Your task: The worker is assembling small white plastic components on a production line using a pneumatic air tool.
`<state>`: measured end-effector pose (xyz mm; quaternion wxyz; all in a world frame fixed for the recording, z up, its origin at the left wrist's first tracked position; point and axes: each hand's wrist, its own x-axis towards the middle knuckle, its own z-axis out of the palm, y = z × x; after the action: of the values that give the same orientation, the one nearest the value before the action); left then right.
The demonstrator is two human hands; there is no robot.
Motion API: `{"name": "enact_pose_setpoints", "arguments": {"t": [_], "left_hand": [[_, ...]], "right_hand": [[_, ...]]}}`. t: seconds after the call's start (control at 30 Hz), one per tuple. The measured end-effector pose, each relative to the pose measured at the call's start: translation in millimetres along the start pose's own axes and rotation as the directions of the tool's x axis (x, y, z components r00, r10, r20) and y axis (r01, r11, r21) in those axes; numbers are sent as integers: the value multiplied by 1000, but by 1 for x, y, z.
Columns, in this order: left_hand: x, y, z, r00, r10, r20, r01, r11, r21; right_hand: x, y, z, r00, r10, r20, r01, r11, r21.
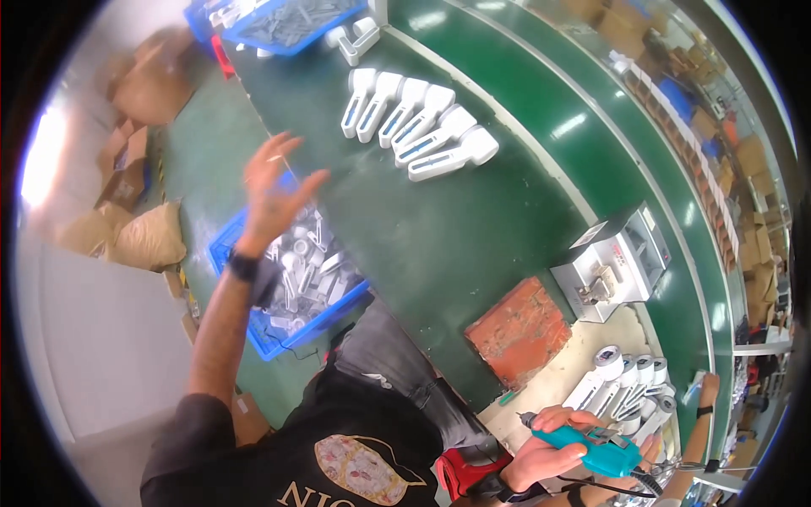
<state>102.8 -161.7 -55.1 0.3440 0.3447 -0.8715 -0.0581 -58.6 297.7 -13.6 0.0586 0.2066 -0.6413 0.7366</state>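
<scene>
My left hand (279, 193) is raised with fingers spread, holding nothing, over the far edge of a blue crate (334, 311) full of white and grey plastic parts. My right hand (549, 452) is wrapped around a teal electric screwdriver (596, 450), its tip pointing left and its coiled cord trailing to the lower right. Several white handle-shaped plastic housings (407, 114) lie fanned out in a row on the green table (405, 228). Apart from that row, at the table's far end, lies another white housing (355, 42).
A worn red board (519, 334) lies near a grey screw feeder (604, 266). Several more white housings (625, 380) stand at the right, close to another person's hand (710, 389). A blue bin of grey parts (296, 29) sits at the far end. A green conveyor (574, 118) runs alongside.
</scene>
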Motion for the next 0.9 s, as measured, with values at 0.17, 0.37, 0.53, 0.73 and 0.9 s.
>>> {"name": "enact_pose_setpoints", "arguments": {"t": [0.17, 0.37, 0.53, 0.73, 0.9], "left_hand": [[85, 81, 67, 932, 331, 146, -304, 936, -180], [85, 102, 118, 912, 250, 325, -288, 955, 73], [56, 98, 106, 912, 330, 242, -325, 944, -60], [-22, 105, 46, 904, 335, 264, -297, 939, -173], [-101, 61, -13, 981, 147, 129, -135, 987, -92]], "right_hand": [[-9, -9, 8, 997, 25, -67, -28, 999, -31], [-22, -17, -9, 993, -5, -114, -4, 997, -74], [-20, -14, -11, 995, 15, -103, -23, 996, -84], [-27, -9, -12, 990, 85, -110, -123, 902, -415], [-12, -22, 14, 998, 57, -16, -57, 997, -44]]}}
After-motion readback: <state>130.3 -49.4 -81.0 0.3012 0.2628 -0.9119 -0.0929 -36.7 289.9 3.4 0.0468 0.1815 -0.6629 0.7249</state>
